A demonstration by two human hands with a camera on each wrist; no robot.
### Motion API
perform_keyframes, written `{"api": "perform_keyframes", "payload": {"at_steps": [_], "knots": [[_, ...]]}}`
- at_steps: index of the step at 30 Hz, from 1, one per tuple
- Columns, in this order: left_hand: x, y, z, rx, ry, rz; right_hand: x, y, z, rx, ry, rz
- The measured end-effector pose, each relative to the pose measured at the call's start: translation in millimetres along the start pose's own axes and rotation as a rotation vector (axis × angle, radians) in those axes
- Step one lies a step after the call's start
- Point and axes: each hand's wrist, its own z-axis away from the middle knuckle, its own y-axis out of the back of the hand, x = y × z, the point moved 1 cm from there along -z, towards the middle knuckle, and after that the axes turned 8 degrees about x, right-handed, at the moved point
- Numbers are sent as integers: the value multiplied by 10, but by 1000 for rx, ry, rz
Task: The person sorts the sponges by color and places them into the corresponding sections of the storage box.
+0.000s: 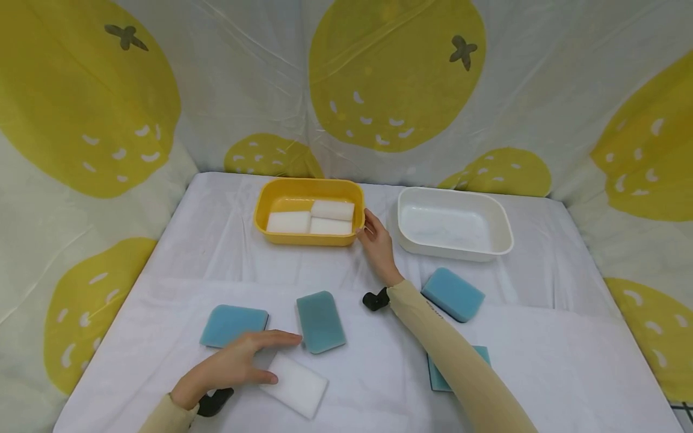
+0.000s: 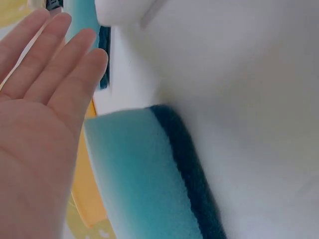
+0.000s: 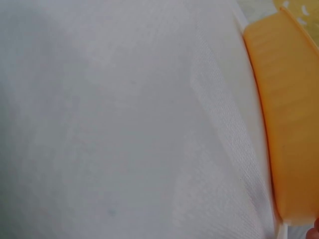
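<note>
- We see a blue sponge (image 1: 231,323), its near corner hidden by the left hand (image 1: 233,365), fingers straight, thumb apart.
- That thumb overlaps a white sponge (image 1: 300,388); we cannot tell whether they touch.
- The right hand (image 1: 380,249) meets the yellow tray's (image 1: 308,239) right end; we cannot tell whether it pinches.
- The sleeve (image 1: 468,373) hides most of a teal sponge (image 1: 437,377).

Yellow tub (image 1: 311,239) in high and wrist-close views
</note>
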Motion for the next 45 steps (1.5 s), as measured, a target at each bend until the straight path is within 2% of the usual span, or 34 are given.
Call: {"api": "perform_keyframes", "payload": {"at_steps": [5,11,13,19,22,25,31,39,45], "knots": [[12,-96,42,-33,-43,7,15,-3,5,-3,16,-10],[0,-171,107,-11,-91,-30,4,5,9,-10,13,-5],[-3,-187,118,-6,-87,-44,-3,6,9,-13,10,-6],[0,-242,137,-27,-6,-66,5,-2,4,-7,12,-13],[12,-256,143,-41,14,-88,8,-7,2,-4,13,-15],[18,-266,140,-56,6,-116,2,-8,4,-5,14,-14],[20,-276,106,-48,-69,-185,0,0,7,-7,15,-3],[107,-197,22,-38,-73,-164,21,-1,0,-8,20,-7],[184,13,-115,-2,-53,-134,21,-4,8,-11,17,-14]]}}
